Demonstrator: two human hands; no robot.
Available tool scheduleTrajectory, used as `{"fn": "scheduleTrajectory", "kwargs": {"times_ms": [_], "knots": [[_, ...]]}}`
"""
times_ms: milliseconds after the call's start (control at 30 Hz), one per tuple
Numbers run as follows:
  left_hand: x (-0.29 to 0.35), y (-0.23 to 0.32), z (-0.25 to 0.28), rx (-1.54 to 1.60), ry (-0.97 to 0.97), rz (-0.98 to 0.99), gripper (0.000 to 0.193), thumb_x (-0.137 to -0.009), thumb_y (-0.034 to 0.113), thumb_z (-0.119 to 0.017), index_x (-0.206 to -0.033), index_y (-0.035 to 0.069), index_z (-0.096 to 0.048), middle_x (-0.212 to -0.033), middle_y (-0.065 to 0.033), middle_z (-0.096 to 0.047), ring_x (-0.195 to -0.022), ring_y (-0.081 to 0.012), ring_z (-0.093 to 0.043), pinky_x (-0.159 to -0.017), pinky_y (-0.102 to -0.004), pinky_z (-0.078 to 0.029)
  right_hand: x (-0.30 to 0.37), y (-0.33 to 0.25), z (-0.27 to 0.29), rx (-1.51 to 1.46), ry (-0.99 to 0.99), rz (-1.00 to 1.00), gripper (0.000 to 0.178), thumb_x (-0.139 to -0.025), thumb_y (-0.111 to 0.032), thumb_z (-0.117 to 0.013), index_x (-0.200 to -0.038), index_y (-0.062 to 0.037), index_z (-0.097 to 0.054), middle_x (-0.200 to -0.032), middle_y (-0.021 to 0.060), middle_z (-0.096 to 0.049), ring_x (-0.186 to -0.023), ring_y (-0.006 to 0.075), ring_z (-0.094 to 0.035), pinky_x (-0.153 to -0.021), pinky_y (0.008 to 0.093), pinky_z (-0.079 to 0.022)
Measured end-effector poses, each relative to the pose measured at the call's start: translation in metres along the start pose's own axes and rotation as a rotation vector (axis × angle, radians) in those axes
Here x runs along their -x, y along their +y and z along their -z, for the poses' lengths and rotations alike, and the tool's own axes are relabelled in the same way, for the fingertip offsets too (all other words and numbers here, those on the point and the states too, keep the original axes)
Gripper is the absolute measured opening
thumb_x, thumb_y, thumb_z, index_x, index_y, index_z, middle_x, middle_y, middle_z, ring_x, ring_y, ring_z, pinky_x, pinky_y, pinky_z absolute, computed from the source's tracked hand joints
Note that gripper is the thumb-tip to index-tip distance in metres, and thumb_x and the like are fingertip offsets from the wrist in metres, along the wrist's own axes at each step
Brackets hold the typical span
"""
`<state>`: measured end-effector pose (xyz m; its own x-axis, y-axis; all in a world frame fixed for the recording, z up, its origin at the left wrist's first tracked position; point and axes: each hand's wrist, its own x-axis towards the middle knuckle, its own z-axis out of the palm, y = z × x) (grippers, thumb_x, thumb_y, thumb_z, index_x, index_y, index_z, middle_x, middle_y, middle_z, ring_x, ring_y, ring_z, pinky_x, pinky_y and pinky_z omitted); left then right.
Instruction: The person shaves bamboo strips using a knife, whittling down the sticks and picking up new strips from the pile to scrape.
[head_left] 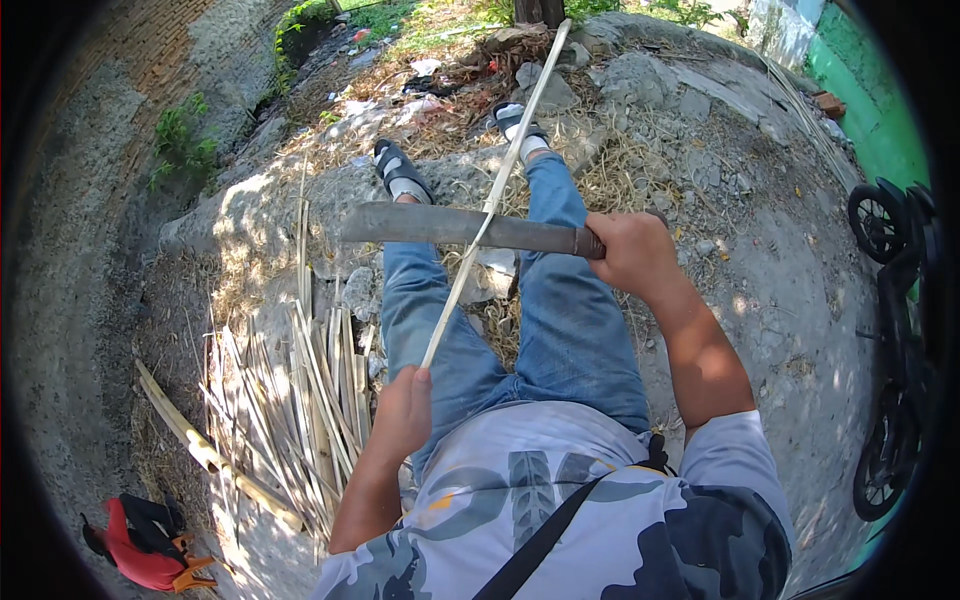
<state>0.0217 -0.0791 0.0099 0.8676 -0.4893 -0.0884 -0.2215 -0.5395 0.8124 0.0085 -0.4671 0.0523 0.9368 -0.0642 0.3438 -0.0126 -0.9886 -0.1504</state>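
Note:
My left hand (402,412) is closed around the near end of a long pale bamboo strip (513,150), which slants up and away past my right foot. In my right hand (640,255) is the handle of a machete (455,228), its broad dark blade pointing left across my legs. The blade crosses over the strip about midway along and appears to touch it. To the left of my legs lies a pile of split bamboo strips (290,400) on the ground.
A thicker split bamboo piece (215,462) lies beyond the pile. At the lower left is a red and black object with orange parts (140,545). A small wheeled bike (895,330) stands at the right by a green wall (865,95). Shavings (640,170) litter the ground.

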Motion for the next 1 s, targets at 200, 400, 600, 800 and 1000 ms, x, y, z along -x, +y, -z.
{"fn": "scheduleTrajectory", "kwargs": {"times_ms": [200,400,600,800,1000], "knots": [[-0.008,-0.004,-0.014,-0.01,0.02,-0.06,0.05,-0.112,0.042,-0.038,-0.086,0.002,-0.055,-0.069,-0.0037,-0.05,-0.063,-0.0137,-0.046,-0.059,-0.0319,-0.041,0.013,-0.047,-0.014,-0.138,0.004,0.195,0.023,-0.07,-0.023,-0.075,-0.084,-0.0114,-0.061,-0.072,0.0104,-0.065,-0.069,0.0349,-0.067,-0.064,0.0469,-0.053],[-0.001,-0.003,-0.002,-0.043,-0.025,-0.01,0.051,-0.112,0.042,-0.038,-0.087,0.002,-0.055,-0.068,-0.0037,-0.051,-0.062,-0.0144,-0.046,-0.059,-0.0325,-0.041,-0.017,0.001,0.0,-0.007,-0.001,-0.097,0.018,-0.078,-0.023,-0.073,-0.086,-0.0114,-0.063,-0.076,0.01,-0.068,-0.076,0.0329,-0.071,-0.067,0.0463,-0.055],[-0.009,-0.005,-0.016,-0.027,-0.055,-0.002,0.049,-0.111,0.038,-0.035,-0.092,-0.001,-0.057,-0.079,-0.0266,-0.06,-0.075,-0.0504,-0.057,-0.067,-0.0514,-0.044,0.014,-0.042,-0.017,-0.113,-0.042,0.06,0.021,-0.076,-0.024,-0.075,-0.086,-0.0118,-0.062,-0.073,0.009,-0.067,-0.073,0.0317,-0.07,-0.066,0.0456,-0.055],[0.009,-0.022,0.009,-0.024,-0.07,0.007,0.04,-0.109,0.03,-0.041,-0.09,-0.002,-0.055,-0.076,-0.0273,-0.058,-0.071,-0.0493,-0.055,-0.064,-0.051,-0.043,-0.004,0.003,-0.017,-0.023,0.016,0.122,0.019,-0.074,-0.025,-0.074,-0.083,-0.0129,-0.062,-0.071,0.0097,-0.066,-0.07,0.0338,-0.068,-0.063,0.0477,-0.052],[0.019,-0.038,0.008,-0.038,-0.041,0.019,0.03,-0.107,0.021,-0.046,-0.088,-0.002,-0.053,-0.073,-0.0253,-0.054,-0.065,-0.0453,-0.052,-0.061,-0.0479,-0.042,-0.002,0.004,-0.006,0.004,-0.057,-0.129,0.019,-0.079,-0.027,-0.073,-0.089,-0.0123,-0.064,-0.077,0.0113,-0.07,-0.076,0.0349,-0.071,-0.07,0.0485,-0.055]]}}
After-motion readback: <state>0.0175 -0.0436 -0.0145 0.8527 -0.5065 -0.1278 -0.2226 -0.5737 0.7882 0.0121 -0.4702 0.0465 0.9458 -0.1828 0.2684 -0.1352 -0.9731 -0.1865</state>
